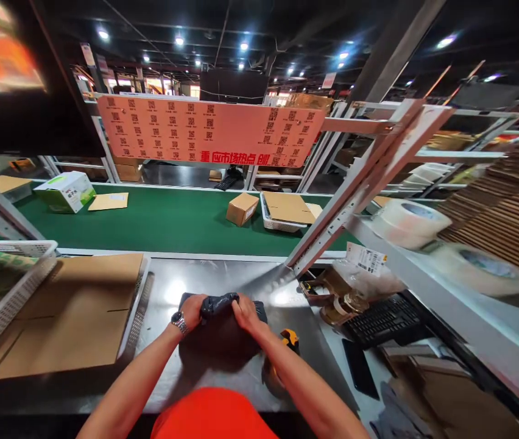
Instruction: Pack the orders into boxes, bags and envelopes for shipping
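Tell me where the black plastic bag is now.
In the head view, the black plastic bag lies below centre on the metal worktop, gripped by the left hand and right hand, right of the large flat cardboard.

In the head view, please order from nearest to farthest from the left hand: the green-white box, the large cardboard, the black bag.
1. Black bag: gripped by the left hand.
2. Large cardboard: on the left, before the green belt.
3. Green-white box: ahead and left, on the belt.
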`<state>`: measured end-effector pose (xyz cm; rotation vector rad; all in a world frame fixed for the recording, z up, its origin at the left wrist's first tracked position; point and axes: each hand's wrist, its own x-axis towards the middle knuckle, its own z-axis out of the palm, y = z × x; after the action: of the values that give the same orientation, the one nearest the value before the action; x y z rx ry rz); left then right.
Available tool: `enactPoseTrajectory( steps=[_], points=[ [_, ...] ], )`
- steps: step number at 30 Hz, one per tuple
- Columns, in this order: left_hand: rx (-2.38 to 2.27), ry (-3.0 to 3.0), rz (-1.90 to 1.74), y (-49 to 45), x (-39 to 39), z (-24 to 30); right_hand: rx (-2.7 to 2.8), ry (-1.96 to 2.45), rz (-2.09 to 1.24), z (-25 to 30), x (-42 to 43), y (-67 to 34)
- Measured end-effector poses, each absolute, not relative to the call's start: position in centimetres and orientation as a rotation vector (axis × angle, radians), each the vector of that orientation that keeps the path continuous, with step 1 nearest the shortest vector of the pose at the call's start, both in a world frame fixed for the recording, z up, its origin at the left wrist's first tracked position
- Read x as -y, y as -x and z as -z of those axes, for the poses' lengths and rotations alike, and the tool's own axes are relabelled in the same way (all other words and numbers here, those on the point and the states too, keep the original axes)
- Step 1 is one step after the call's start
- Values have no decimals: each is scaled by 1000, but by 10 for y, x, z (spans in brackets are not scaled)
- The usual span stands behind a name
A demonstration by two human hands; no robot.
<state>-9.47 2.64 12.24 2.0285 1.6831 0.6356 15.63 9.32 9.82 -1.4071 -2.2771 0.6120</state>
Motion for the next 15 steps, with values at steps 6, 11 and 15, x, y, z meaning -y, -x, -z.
enactPoseTrajectory(
  steps=[6,11,15],
  points=[
    [-1666,-2145,-640,90,-44,-140,2218,1597,-654,-105,-98,-150],
    [-1838,-2117,-493,78,-40,-119,2279,1484,-766,-99,-83,-138],
    [-1889,-2119,-388,73,-51,-116,2479,1217,-698,-96,-83,-139]
  ],
)
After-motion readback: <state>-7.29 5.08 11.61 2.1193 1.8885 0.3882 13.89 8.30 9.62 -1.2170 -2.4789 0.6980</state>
